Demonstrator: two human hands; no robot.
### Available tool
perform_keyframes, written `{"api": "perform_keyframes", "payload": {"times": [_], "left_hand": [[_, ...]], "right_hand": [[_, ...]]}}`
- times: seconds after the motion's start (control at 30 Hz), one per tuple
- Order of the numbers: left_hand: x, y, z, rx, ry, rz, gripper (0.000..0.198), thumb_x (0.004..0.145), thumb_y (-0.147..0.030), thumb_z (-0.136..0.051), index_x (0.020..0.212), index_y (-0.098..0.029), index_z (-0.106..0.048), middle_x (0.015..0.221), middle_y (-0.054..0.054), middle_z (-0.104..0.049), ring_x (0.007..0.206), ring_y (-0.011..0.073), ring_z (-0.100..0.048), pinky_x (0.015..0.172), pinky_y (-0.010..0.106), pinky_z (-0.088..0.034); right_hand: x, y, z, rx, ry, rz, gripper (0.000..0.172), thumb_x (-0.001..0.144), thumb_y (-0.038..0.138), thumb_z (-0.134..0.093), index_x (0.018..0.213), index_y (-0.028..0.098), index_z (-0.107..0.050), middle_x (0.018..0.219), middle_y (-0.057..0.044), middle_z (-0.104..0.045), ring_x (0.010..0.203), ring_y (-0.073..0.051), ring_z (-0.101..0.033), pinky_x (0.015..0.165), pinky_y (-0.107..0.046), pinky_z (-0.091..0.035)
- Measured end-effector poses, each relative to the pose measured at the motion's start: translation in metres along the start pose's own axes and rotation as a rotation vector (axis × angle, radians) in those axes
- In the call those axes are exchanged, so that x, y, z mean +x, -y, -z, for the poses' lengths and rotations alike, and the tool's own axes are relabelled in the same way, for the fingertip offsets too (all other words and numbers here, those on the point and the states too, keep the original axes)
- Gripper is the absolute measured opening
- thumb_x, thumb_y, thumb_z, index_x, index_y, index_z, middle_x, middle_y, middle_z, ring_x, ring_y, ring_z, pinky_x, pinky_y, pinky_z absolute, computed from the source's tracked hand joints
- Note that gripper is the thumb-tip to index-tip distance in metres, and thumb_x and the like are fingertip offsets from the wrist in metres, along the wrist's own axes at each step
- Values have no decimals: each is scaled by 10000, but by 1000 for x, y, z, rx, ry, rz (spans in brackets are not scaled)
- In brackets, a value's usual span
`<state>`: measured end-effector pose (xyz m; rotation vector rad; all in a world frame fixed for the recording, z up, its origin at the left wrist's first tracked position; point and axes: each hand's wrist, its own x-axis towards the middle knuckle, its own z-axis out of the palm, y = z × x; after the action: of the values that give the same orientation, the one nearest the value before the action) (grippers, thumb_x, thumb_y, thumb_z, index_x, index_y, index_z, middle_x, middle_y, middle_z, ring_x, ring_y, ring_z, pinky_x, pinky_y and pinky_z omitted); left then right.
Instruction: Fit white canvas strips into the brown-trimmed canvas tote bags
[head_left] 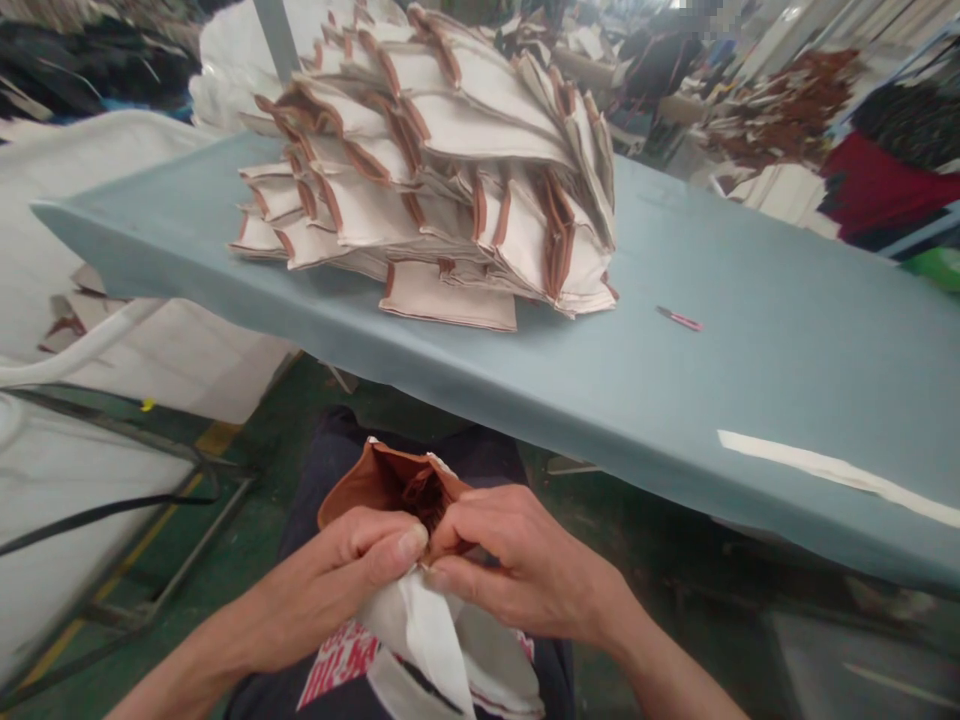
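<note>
Over my lap, my left hand (352, 575) and my right hand (517, 565) both pinch one small fabric piece (394, 485), brown on the turned-out side and cream-white below. The fingers of both hands are closed on its edge, thumbs meeting near the middle. White cloth from the piece hangs down between my wrists. On the grey-blue table (750, 340) in front of me lies a fanned pile of finished cream pieces with brown trim (442, 160), out of reach of both hands.
A small pink tool (680, 319) lies on the table right of the pile. A white fabric strip (832, 470) lies near the table's front right edge. Large white sacks (82, 330) on a metal frame stand at left. Heaps of fabric fill the background.
</note>
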<state>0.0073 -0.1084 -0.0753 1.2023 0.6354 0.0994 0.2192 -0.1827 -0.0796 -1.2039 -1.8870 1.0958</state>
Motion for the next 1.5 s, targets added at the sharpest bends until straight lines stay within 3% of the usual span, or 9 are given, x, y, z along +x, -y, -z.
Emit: {"api": "perform_keyframes", "payload": {"times": [0.37, 0.5, 0.6, 0.73, 0.93, 1.13, 1.3, 1.4, 1.5], "left_hand": [[-9, -9, 0, 453, 26, -62, 461, 1025, -486, -483, 640, -241, -421, 633, -16, -464, 612, 180, -456, 569, 275, -339], [-17, 7, -3, 720, 6, -288, 370, 1028, -272, -558, 661, -231, -523, 612, -20, -617, 570, 148, -556, 579, 274, -345], [-14, 20, -5, 890, -141, -498, 351, 1009, -200, -596, 670, -226, -511, 584, -35, -589, 506, 121, -482, 550, 307, -284], [-11, 30, -6, 809, -229, -454, 415, 998, -197, -548, 639, -227, -342, 542, -78, -405, 478, 98, -351, 517, 291, -225], [-21, 31, -10, 638, -50, -152, 319, 968, -246, -479, 678, -239, -347, 629, -81, -387, 576, 110, -388, 537, 242, -281], [-24, 40, -27, 740, -132, -420, 309, 908, -120, -458, 690, -234, -272, 595, -85, -338, 516, 86, -370, 537, 289, -224], [-17, 79, -47, 632, 31, -493, 404, 942, -199, -593, 620, -227, -351, 521, -86, -391, 442, 73, -384, 457, 260, -246], [-11, 94, -60, 639, 72, -468, 301, 1035, -368, -698, 792, -197, -657, 743, -31, -675, 583, 112, -595, 539, 229, -486], [-11, 90, -68, 642, 75, -474, 235, 1071, -404, -702, 1217, -225, -744, 1257, 78, -759, 989, 227, -750, 841, 385, -668]], "right_hand": [[-2, 15, 18, -136, 140, 49, 317, 1148, 362, -549, 890, 226, -674, 807, -17, -753, 732, -163, -676, 721, -287, -442], [-5, 12, 17, -5, 249, 16, 207, 1105, 312, -629, 924, 227, -681, 814, 2, -742, 753, -158, -679, 735, -267, -468], [-4, 5, 8, -62, 226, -22, 153, 1056, 196, -640, 913, 215, -692, 811, -4, -741, 739, -161, -672, 730, -276, -454], [-2, 1, 0, -123, 125, 4, 171, 1066, 195, -604, 924, 219, -698, 836, -13, -753, 767, -165, -675, 754, -281, -454], [-15, 12, 2, -169, 56, 99, 183, 1080, 204, -586, 927, 211, -687, 839, -16, -757, 802, -165, -691, 811, -276, -479], [-16, 7, 0, -143, -43, 181, 89, 889, 134, -657, 866, 220, -658, 817, -2, -744, 821, -179, -693, 864, -316, -492], [-3, -15, 15, -51, -36, 182, 104, 877, 152, -559, 871, 228, -630, 881, -31, -741, 934, -220, -680, 992, -395, -498], [2, -28, 20, 18, -33, 120, 173, 997, 206, -487, 933, 219, -648, 1003, -76, -756, 1039, -245, -669, 1007, -412, -498], [10, -48, 14, 204, -100, -84, 205, 1041, 289, -509, 1017, 205, -694, 1106, -86, -757, 1059, -238, -681, 989, -389, -501]]}}
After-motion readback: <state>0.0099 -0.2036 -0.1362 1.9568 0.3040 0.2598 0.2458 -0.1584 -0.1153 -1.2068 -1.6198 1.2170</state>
